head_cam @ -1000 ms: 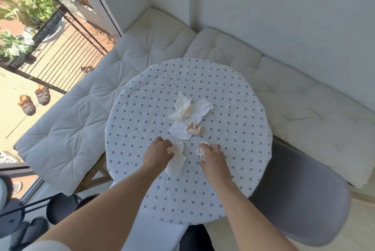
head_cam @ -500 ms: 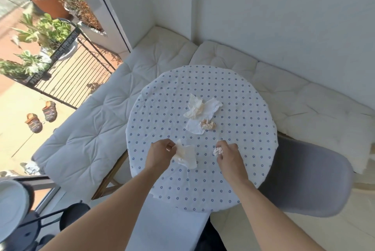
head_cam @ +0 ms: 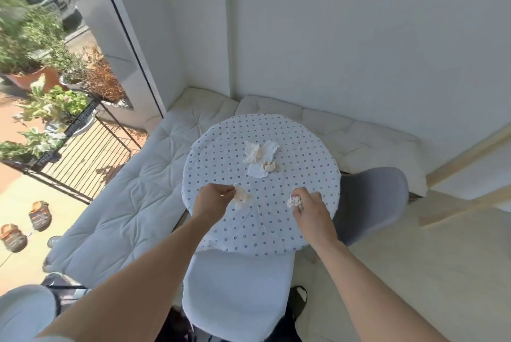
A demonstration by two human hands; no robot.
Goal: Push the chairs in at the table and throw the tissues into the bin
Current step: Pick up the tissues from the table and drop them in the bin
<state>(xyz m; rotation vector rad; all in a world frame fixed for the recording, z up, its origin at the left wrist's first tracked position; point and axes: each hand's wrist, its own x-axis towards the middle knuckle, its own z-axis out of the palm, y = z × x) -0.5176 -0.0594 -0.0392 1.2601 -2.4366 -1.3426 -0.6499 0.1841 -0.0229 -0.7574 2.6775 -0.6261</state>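
Two bare arms reach forward over the near half of the round desk [head_cam: 221, 153]. The left hand [head_cam: 210, 200] is curled, fingers pinching a crumpled tissue [head_cam: 242, 195] just above the cloth. The right hand [head_cam: 309, 207], knuckles up, is closed around a small wad [head_cam: 294, 201]. More tissues [head_cam: 260, 158] lie loose mid-desk, well apart from both hands. A white chair [head_cam: 235, 297] sits at the near edge, a grey chair [head_cam: 370, 198] at the right.
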